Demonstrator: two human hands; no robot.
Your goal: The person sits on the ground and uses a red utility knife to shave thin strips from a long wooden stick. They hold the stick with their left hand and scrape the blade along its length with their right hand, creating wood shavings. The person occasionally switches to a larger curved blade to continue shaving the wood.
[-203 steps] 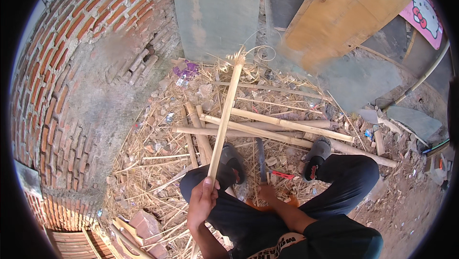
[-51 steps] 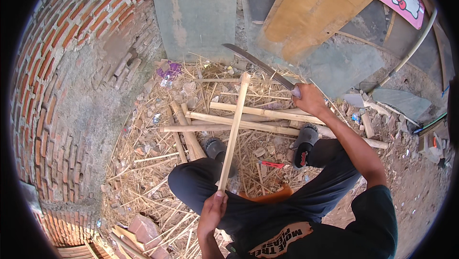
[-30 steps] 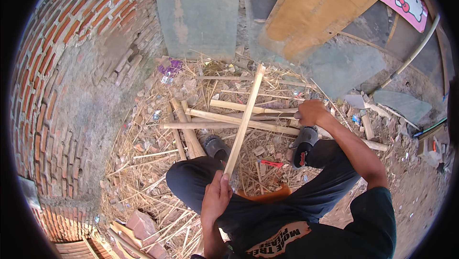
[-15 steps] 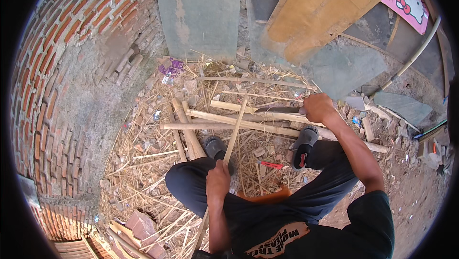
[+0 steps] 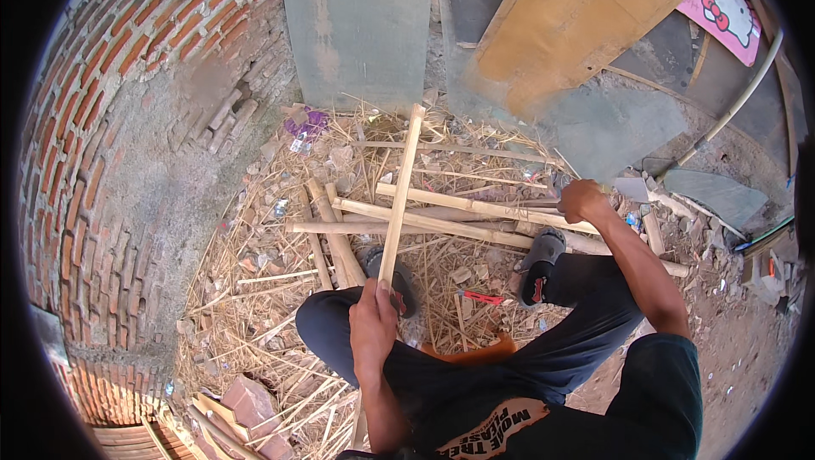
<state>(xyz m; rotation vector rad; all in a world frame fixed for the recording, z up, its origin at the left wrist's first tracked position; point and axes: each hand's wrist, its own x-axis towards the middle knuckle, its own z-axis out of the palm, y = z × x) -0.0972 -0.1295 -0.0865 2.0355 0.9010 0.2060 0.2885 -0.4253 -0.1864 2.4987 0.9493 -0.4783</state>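
Note:
My left hand (image 5: pixel 372 324) is closed around a long split bamboo strip (image 5: pixel 402 197). The strip slants up and away from my left knee, its lower part running back under my forearm. My right hand (image 5: pixel 584 201) is a fist off to the right, on the handle of a knife (image 5: pixel 558 180). Its blade is foreshortened and hard to make out now. Beneath and between my hands lie bamboo pieces, among them a split length (image 5: pixel 475 204) and another pale one (image 5: pixel 433 221), crossing a rounder pole (image 5: pixel 356 227).
My shoes (image 5: pixel 543 252) stand among straw and bamboo shavings. A red tool (image 5: pixel 482 297) lies between my legs, in front of an orange seat edge (image 5: pixel 475 351). A brick wall (image 5: pixel 93 205) rises on the left. Grey boards (image 5: pixel 356 36) and a brown sheet (image 5: pixel 586 19) lean at the back.
The bamboo strip has swung more upright and its far end has moved farther away. My right hand has shifted slightly right and down, and the knife blade no longer shows stretched out leftward.

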